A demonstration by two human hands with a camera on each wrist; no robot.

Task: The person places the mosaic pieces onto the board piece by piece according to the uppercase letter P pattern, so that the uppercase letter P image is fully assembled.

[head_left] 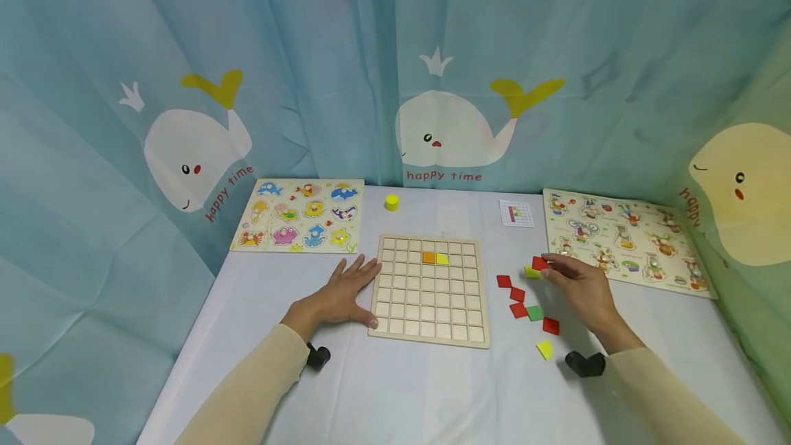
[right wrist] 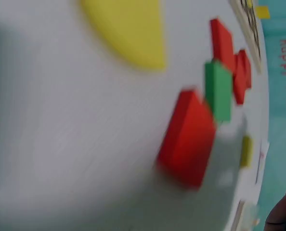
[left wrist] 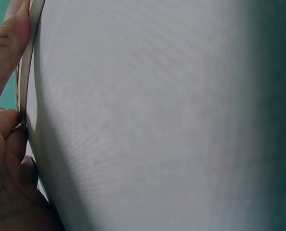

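A wooden grid board (head_left: 426, 307) lies mid-table, with an orange square tile (head_left: 429, 257) and a yellow tile (head_left: 442, 259) in neighbouring cells of an upper row. My left hand (head_left: 338, 299) rests with spread fingers along the board's left side, thumb and fingertips at its frame. Between thumb and fingers, my right hand (head_left: 583, 290) pinches a red square tile (head_left: 540, 263) just above a yellow tile (head_left: 531, 272). Nearer me lie several loose red tiles (head_left: 518, 294), a green tile (head_left: 534, 313) and a yellow quarter-round piece (head_left: 544, 349). The right wrist view shows the loose red tile (right wrist: 187, 139) close up.
A sea-animal puzzle board (head_left: 296, 218) stands at the back left, another picture puzzle (head_left: 630, 242) at the back right. Behind the grid are a yellow cylinder (head_left: 392, 202) and a small pattern card (head_left: 516, 213). A blue curtain (head_left: 346, 53) encloses the table.
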